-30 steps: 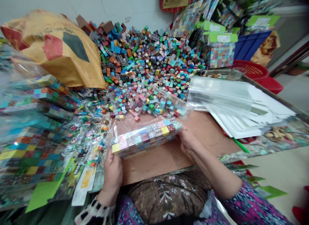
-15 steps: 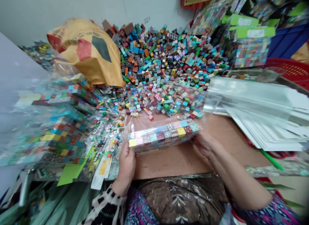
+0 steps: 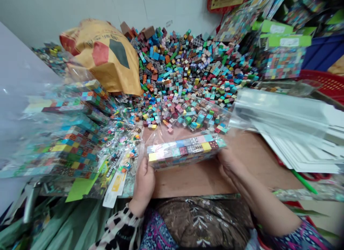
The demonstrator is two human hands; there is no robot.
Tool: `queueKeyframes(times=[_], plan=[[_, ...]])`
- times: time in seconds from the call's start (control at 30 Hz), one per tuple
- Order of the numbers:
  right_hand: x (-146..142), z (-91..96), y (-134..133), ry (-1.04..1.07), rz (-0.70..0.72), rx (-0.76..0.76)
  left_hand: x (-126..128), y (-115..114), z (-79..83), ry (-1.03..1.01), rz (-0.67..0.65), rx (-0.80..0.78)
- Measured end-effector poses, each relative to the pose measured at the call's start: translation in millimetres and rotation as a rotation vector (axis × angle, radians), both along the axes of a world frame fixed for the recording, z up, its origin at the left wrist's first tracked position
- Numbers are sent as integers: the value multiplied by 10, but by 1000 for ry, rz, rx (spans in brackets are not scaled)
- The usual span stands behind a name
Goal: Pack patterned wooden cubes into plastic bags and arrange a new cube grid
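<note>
Between my hands is a flat block of colourful patterned cubes (image 3: 188, 148) inside a clear plastic bag (image 3: 161, 135), held just above a brown board (image 3: 193, 182). My left hand (image 3: 145, 176) is closed on the block's left end, thumb upward along its near corner. My right hand (image 3: 225, 162) grips the right end, its fingertips partly hidden behind and under the bag. The bag's loose, see-through film spreads out beyond the block toward a heap of loose cubes (image 3: 188, 71).
Bagged cube blocks (image 3: 72, 146) are stacked at left, beside small wrapped pieces (image 3: 120, 135). A yellow sack (image 3: 107, 60) lies behind them. At right are clear plastic bags (image 3: 279, 110), white cards (image 3: 295, 149), a green-topped package (image 3: 285, 60) and a red basket (image 3: 328, 81).
The whole scene has shifted slightly to the right in view. Both hands keep hold of the bagged block, which sits at nearly the same tilt.
</note>
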State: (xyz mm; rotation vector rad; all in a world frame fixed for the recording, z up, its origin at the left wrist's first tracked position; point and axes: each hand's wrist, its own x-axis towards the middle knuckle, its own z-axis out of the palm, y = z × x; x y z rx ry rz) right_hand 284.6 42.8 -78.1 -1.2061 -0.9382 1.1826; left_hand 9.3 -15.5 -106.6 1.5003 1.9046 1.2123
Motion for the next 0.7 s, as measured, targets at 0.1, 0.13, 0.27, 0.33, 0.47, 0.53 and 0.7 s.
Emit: queueKeyframes(times=[0.1,0.13,0.27,0.33,0.47,0.53,0.7], plan=[[10,-25,1,-32,-20,5,-2,-11,38,57,2,5],[14,-34,3,-39,-21,10,-2,-13,46,74,2,8],[38,-100,16,-96,-6,53,1,-16,55,137,-7,20],[50,-141,15,-130,-9,70,3,-20,49,163,-15,26],[59,-177,-15,-129,-17,10,3,-37,28,207,-32,33],[61,-177,-40,-88,-7,-100,0,-46,12,224,-34,33],[118,-146,-135,-19,10,-258,-27,-46,-39,255,-30,27]])
